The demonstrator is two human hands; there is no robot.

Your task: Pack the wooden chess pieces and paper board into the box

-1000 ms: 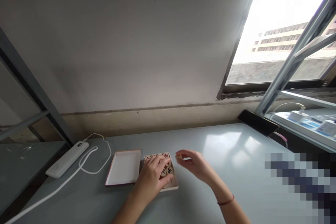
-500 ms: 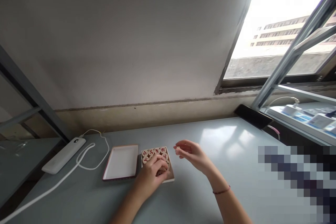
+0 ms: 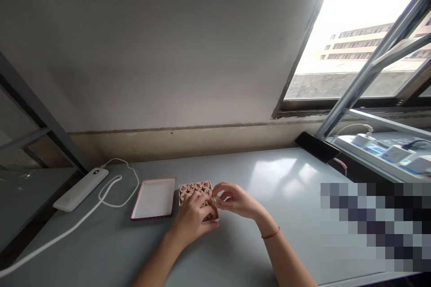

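Note:
An open shallow box holds rows of round xiangqi pieces marked with red characters. My left hand lies over the front left of the box, fingers spread on the pieces and thumb along the near edge. It covers many of the pieces. At the box's right edge, my right hand pinches a small pale xiangqi piece between thumb and fingertips, mostly hidden. The fingertips of both hands are close together. Left of the box lies its lid, white inside up.
A white power bank with a white cable lies at the left of the grey table. A dark phone leans at the back right, near a power strip. Behind are a wall and a window.
My right hand has moved left, from beside the box to its right edge. My left hand's fingers have spread out more over the pieces. The view has shifted slightly.

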